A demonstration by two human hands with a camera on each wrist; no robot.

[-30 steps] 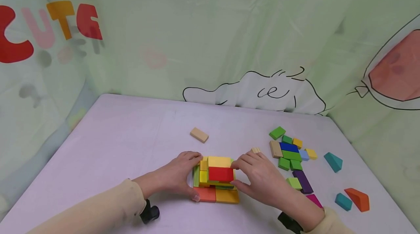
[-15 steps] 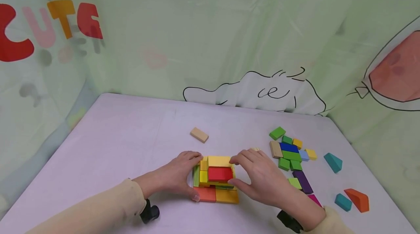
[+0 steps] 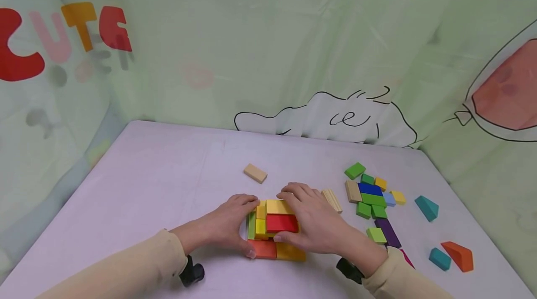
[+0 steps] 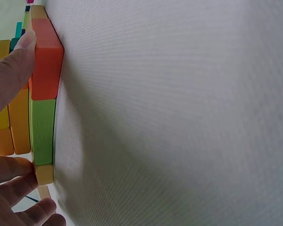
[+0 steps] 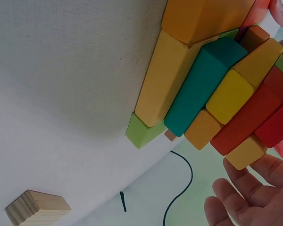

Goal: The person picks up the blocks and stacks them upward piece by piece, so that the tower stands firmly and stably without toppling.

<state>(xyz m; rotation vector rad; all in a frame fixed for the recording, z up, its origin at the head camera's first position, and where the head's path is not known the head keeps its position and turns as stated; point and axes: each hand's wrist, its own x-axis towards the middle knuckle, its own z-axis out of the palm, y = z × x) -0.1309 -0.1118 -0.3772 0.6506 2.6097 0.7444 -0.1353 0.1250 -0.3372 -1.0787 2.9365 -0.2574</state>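
A layered stack of wooden toy blocks stands near the front of the table, with red and pale yellow blocks on top. My left hand spans its left side. The thumb touches the orange-red block of the lowest layer, and fingers meet the back by a pale yellow block. Across the right side my right hand holds the upper layers, its thumb at the front and its fingers at the back. In the right wrist view, fingertips touch a pale yellow end block; the thumb is hidden there.
A plain wooden block lies behind the stack, and a ridged wooden block lies behind my right hand. To the right is a cluster of colored blocks, with teal and orange pieces farther out. A printed cloth wall borders the table.
My right hand has moved left and farther over the stack, its fingers now behind it and thumb in front. The ridged block has come into view. My left hand has stayed in place.
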